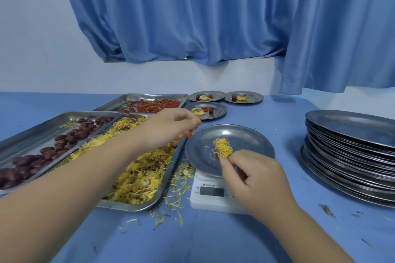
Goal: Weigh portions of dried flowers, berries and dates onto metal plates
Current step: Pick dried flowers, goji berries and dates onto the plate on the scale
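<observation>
Pinching a dried flower (223,147), right hand (256,179) curls; left hand (168,127), blurred, seemingly grips berries (187,133).

Glossy metal plate (252,141), matt cloth (213,241)

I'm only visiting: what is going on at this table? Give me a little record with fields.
plate: on the scale, with one flower on it
right hand: pinches the flower
left hand: holds orange bits, likely berries, by the plate's far-left rim
trays at left: dates, flower heap, red berries
filled plates: three, behind the scale
stack: spare plates, at right
scale display: unreadable
</observation>
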Demonstrator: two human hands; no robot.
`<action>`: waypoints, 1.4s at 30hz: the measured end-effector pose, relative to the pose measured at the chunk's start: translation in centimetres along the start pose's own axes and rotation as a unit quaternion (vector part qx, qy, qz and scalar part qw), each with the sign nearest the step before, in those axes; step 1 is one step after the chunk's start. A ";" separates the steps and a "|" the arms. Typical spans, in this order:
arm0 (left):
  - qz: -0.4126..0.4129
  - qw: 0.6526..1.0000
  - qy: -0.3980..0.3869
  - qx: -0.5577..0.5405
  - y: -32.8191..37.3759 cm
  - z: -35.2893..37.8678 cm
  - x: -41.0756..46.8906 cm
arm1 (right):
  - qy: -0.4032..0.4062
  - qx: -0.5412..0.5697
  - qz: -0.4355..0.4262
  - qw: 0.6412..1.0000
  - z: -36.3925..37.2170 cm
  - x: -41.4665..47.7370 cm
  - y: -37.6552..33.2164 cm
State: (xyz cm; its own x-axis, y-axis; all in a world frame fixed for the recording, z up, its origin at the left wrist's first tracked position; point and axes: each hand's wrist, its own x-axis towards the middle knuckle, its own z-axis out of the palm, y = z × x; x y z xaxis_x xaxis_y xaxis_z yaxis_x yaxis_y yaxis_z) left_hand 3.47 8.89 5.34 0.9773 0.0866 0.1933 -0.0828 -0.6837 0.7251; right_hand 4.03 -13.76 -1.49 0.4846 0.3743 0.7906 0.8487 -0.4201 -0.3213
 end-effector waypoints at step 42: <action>-0.284 0.907 0.058 0.306 -25.8 -18.6 1.8 | -0.049 0.036 -0.017 0.998 11.9 3.1 -6.7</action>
State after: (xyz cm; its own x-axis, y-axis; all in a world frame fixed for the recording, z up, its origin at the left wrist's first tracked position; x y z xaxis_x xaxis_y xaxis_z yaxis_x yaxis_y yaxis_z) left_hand 3.72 40.17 -0.79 0.7984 0.6021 -0.0032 0.5861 -0.7759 0.2333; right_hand 2.36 0.01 -3.11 0.4705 0.4683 0.7479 0.8764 -0.3468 -0.3341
